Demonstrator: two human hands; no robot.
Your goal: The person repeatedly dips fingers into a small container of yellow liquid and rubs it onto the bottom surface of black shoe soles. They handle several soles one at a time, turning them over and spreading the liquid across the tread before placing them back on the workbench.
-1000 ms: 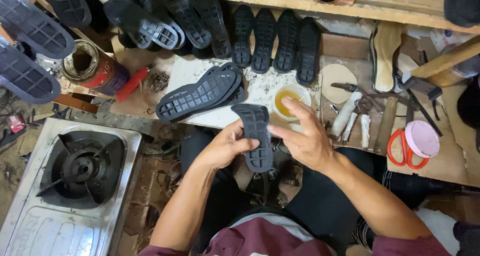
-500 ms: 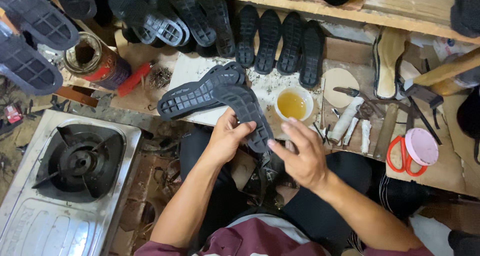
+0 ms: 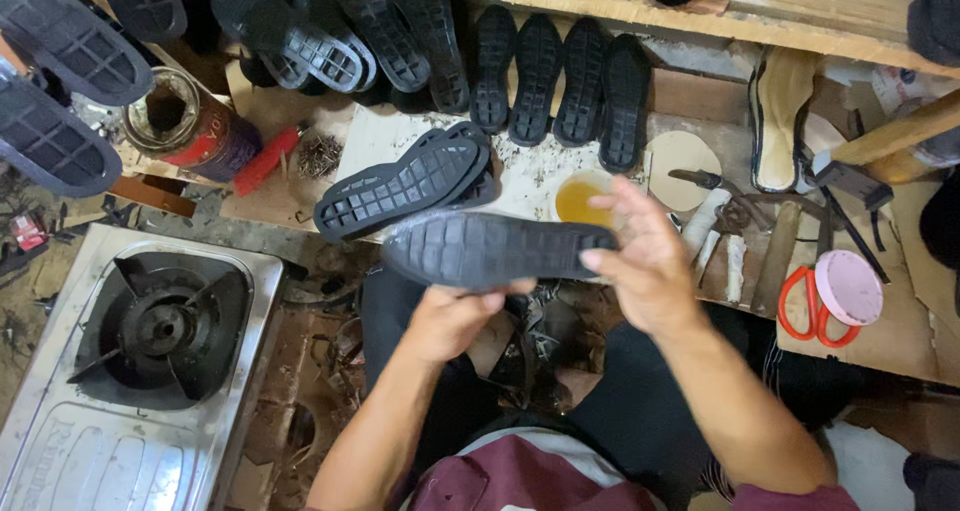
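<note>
A black rubber shoe sole [image 3: 495, 249] lies crosswise in front of me, tread side up, held at both ends. My left hand [image 3: 455, 319] grips it from below near its middle. My right hand [image 3: 645, 263] pinches its right end with the fingertips. Just beyond it a pair of stacked black soles [image 3: 405, 181] rests on the white-stained work board [image 3: 530, 171]. A small cup of yellow glue [image 3: 580, 199] stands right behind my right hand.
Several black soles [image 3: 540, 76] lean in a row at the back. A gas stove [image 3: 150, 356] sits at the lower left, a rusty red can [image 3: 185, 126] beyond it. Red scissors [image 3: 808, 306], a pink lid [image 3: 850, 286] and hand tools [image 3: 740, 236] lie at right.
The sole has turned from pointing away from me to lying crosswise, and both hands have lifted it closer to the camera. My right hand has shifted to its right end.
</note>
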